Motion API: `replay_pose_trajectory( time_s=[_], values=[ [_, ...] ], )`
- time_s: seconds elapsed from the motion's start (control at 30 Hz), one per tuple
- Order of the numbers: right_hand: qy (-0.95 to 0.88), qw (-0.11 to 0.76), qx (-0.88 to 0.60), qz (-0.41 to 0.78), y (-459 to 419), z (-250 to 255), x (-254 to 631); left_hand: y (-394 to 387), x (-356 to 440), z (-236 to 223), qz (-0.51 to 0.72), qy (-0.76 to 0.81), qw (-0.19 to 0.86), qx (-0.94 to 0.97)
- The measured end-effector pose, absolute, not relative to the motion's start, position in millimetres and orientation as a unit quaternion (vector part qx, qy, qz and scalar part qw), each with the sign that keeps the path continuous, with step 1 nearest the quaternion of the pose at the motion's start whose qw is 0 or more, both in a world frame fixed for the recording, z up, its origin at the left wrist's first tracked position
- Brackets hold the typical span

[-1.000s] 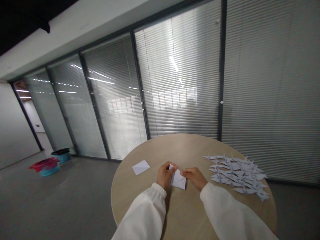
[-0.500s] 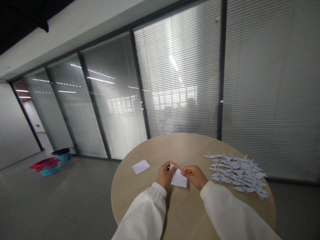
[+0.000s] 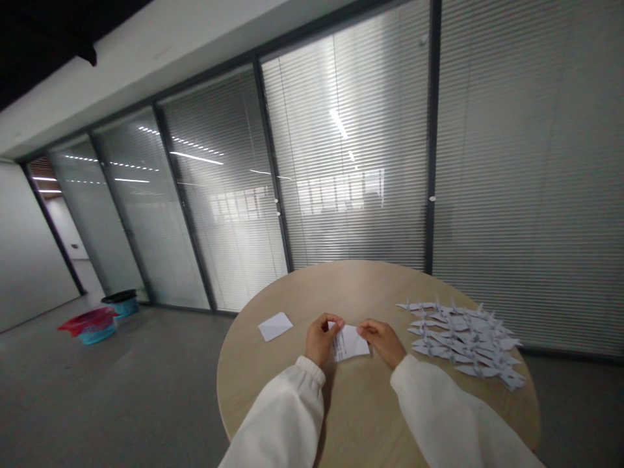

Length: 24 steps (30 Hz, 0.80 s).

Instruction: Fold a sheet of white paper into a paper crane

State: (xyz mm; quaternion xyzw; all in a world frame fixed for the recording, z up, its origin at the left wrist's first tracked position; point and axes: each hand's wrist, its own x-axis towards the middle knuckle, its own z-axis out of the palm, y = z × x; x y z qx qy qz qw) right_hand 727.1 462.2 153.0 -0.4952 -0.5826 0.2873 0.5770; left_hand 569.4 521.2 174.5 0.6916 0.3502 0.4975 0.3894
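My 2 hands, left (image 3: 320, 340) and right (image 3: 383, 342), pinch 1 printed paper (image 3: 351, 344) between them, above 1 round table (image 3: 365, 416); 1 white sheet (image 3: 275, 326) lies left, many folded cranes (image 3: 465, 338) right.

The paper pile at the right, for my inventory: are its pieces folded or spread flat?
Folded: the paper pieces show pointed tips and wing-like shapes standing up from the table.

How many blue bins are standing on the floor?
2. The red-lined bin is to the left of the table; the black-lined bin is just behind it.
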Motion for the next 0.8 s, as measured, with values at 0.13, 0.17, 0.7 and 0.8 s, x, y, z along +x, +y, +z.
replay_pose_trajectory(
  time_s=[0.13, 0.17, 0.7, 0.8],
  values=[
    [-0.576, 0.567, -0.546, 0.221, 461.9, 155.3, 730.1, 523.6, 572.0, 170.6, 0.468, 0.315, 0.443, 0.697],
    [-0.581, 0.554, -0.563, 0.198, 461.3, 156.3, 730.9, 524.1, 572.5, 169.5, 0.462, 0.308, 0.450, 0.699],
    [-0.669, 0.544, -0.495, 0.105, 453.9, 161.3, 724.8, 522.7, 568.5, 159.1, 0.293, 0.323, 0.460, 0.774],
    [-0.688, 0.552, -0.465, 0.078, 454.2, 161.0, 726.0, 525.5, 569.4, 159.2, 0.318, 0.344, 0.514, 0.718]
  ],
)
